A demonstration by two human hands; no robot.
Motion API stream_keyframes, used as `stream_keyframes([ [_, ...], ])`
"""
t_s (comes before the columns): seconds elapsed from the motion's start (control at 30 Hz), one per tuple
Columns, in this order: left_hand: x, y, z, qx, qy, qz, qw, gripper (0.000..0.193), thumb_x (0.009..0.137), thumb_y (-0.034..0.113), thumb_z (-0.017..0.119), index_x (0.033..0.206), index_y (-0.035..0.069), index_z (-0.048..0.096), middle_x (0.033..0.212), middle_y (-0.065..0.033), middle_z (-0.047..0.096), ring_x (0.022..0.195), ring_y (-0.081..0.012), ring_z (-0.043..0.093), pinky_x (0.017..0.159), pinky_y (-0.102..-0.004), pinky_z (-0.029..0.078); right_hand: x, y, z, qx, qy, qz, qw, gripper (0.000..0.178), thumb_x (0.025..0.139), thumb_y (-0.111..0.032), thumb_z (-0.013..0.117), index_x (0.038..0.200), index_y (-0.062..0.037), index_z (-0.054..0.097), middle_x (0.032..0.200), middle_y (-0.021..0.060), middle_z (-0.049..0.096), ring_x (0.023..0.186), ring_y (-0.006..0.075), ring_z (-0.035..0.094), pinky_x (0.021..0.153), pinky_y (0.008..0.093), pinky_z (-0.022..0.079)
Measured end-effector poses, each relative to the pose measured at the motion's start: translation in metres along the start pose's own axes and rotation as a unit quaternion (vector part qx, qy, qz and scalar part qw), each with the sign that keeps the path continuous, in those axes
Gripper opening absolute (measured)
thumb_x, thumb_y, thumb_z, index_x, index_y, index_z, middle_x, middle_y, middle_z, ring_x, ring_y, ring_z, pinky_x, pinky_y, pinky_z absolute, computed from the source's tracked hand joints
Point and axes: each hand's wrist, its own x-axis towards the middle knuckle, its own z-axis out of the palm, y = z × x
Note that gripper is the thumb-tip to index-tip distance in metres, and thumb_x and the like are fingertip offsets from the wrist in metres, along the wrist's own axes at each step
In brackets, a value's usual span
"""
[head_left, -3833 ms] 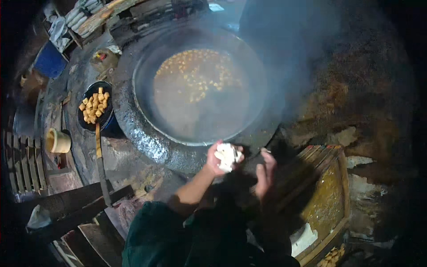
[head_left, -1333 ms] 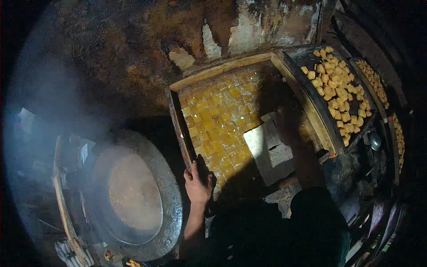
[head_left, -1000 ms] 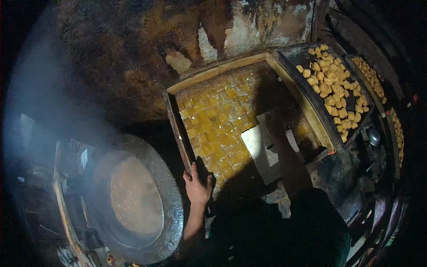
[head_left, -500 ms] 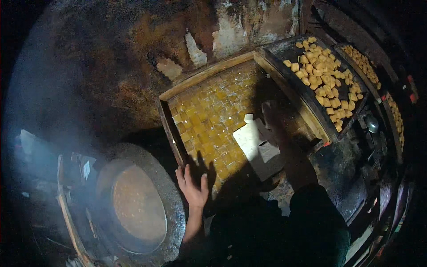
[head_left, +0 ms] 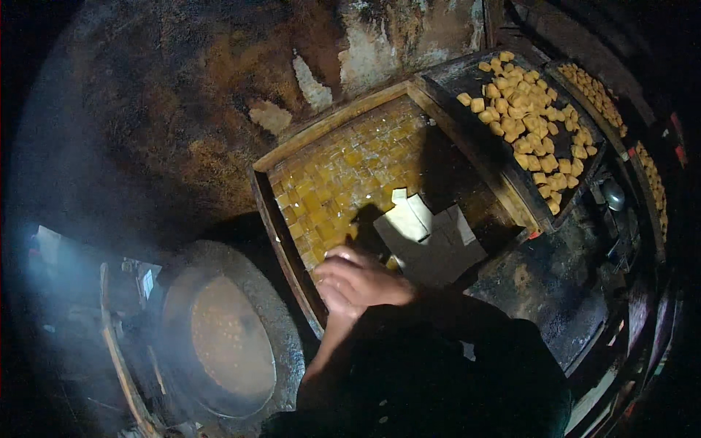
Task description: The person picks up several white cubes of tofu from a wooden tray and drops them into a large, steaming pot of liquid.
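Observation:
My right hand (head_left: 365, 280) lies over my left hand (head_left: 337, 301) at the near left corner of a woven tray with a wooden frame (head_left: 336, 135). The right fingers are curled and somewhat blurred; whatever they may hold is hidden. Under them, the left fingers cannot be made out. Just right of both hands, white tofu (head_left: 409, 217) cut into blocks rests on the yellow weave, partly lit and partly in the shadow of my arms.
Left of the tray steams a wide pan (head_left: 232, 336) of brownish liquid with small bits in it. Beyond the tray's right side, golden fried tofu pieces (head_left: 537, 109) fill a dark tray. A metal ladle (head_left: 613, 196) lies near it. A stained wall (head_left: 219, 95) rises behind.
My right hand has come left from the white tofu onto my left hand. The left hand, spread open before, is now mostly covered. The tofu blocks show more fully.

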Motion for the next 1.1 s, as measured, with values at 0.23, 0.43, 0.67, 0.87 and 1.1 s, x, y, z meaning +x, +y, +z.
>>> stream_keyframes([
  [0.23, -0.034, -0.003, -0.025, -0.271, 0.218, -0.162, 0.924, 0.042, 0.094, 0.046, 0.049, 0.113, 0.012, 0.065, 0.108, -0.0129, 0.067, 0.102, -0.0301, 0.063, 0.076, -0.0473, 0.055, -0.003, 0.036, -0.038, 0.133, -0.044, 0.156, 0.978, 0.031, 0.092, -0.022, 0.068, 0.115, -0.0007, 0.066, 0.106, 0.0144, 0.070, 0.100, 0.0260, 0.068, 0.087, 0.0370, 0.053],
  [0.43, -0.027, 0.000, -0.013, -0.297, 0.171, -0.157, 0.926, 0.043, 0.091, 0.045, 0.057, 0.126, 0.021, 0.061, 0.115, -0.0135, 0.064, 0.104, -0.0382, 0.061, 0.071, -0.0457, 0.055, -0.028, 0.185, -0.132, -0.421, -0.057, 0.056, 0.903, 0.028, 0.078, -0.012, 0.070, 0.106, -0.0087, 0.068, 0.103, 0.0173, 0.063, 0.099, 0.0375, 0.059, 0.082, 0.0456, 0.048],
  [0.67, -0.033, -0.015, -0.026, -0.267, 0.193, -0.173, 0.928, 0.052, 0.096, 0.051, 0.052, 0.139, 0.023, 0.047, 0.123, -0.0157, 0.059, 0.102, -0.0390, 0.063, 0.070, -0.0487, 0.056, -0.012, 0.164, -0.105, -0.098, 0.031, 0.216, 0.971, 0.023, 0.077, -0.006, 0.076, 0.096, -0.0043, 0.063, 0.096, 0.0102, 0.064, 0.093, 0.0247, 0.064, 0.077, 0.0354, 0.050],
  [0.87, -0.035, -0.017, -0.041, -0.220, 0.184, -0.200, 0.937, 0.067, 0.094, 0.064, 0.045, 0.133, 0.010, 0.052, 0.115, -0.0200, 0.064, 0.095, -0.0434, 0.065, 0.068, -0.0542, 0.058, -0.001, 0.035, -0.051, 0.034, -0.240, 0.054, 0.969, 0.027, 0.087, -0.018, 0.073, 0.106, -0.0018, 0.063, 0.106, 0.0108, 0.065, 0.101, 0.0210, 0.062, 0.088, 0.0352, 0.048],
  [1.1, -0.044, -0.015, -0.034, -0.337, 0.121, -0.164, 0.919, 0.051, 0.091, 0.050, 0.057, 0.130, 0.016, 0.054, 0.126, -0.0185, 0.056, 0.104, -0.0436, 0.060, 0.070, -0.0550, 0.054, -0.079, 0.196, -0.083, -0.474, 0.160, 0.256, 0.827, 0.045, 0.095, -0.031, 0.060, 0.130, -0.0034, 0.052, 0.126, 0.0235, 0.056, 0.117, 0.0398, 0.054, 0.099, 0.0474, 0.043],
])
